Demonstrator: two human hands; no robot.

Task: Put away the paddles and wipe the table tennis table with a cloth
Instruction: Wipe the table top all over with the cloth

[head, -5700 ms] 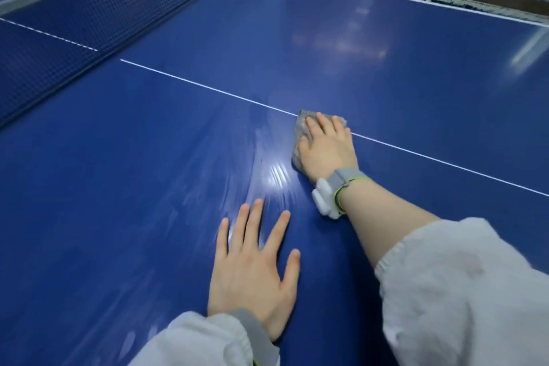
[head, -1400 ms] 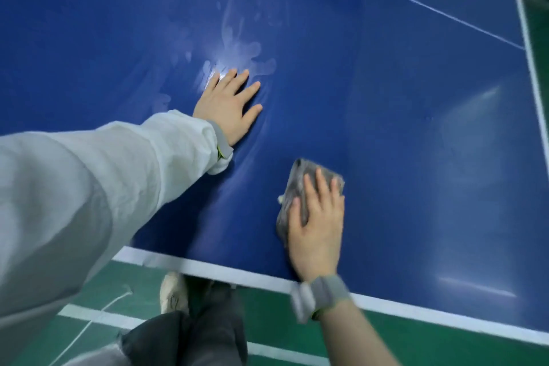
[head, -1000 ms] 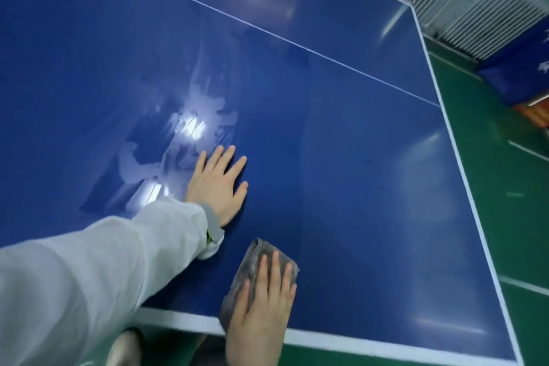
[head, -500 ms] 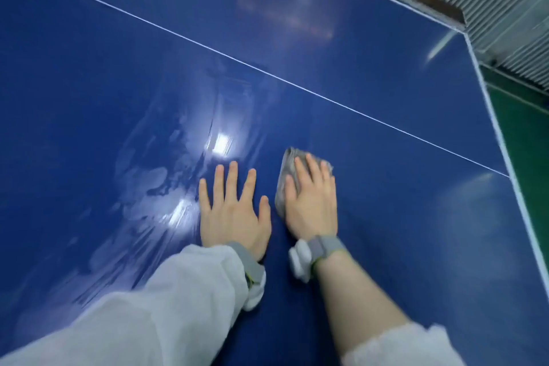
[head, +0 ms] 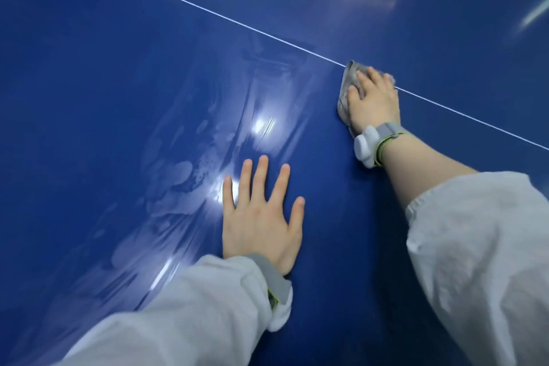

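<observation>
Left hand (head: 261,217): flat on the blue table (head: 104,83), palm down, fingers straight and spread, holding nothing. Fingertips pointing away toward the white centre line (head: 208,10). White sleeve (head: 190,315) down to the wrist, grey cuff band showing at its end.

Right hand (head: 372,102): stretched further out, pressing the grey cloth (head: 346,89) flat against the table. Fingers extended on top of the cloth, not curled round it; no pinch visible. Cloth bunched, sticking out past the thumb side and past the fingertips, far edge touching the white centre line. Line disappears under the hand and cloth, reappears on the right.

Right wrist: grey strap with a white device (head: 367,147), thin green edging on the strap. Forearm bare beyond it, white sleeve (head: 481,246) pushed up toward the elbow.

Hands well apart: right one ahead and to the right of the left.

Table surface between and left of the hands: glossy, streaked wet smears and blotches (head: 190,169), two bright light reflections in the smeared zone, one just beside the left fingertips. Area right of the left hand darker and more even. Faint pale reflections at top right of the table.

Paddles: none in view. Table edges out of view.
</observation>
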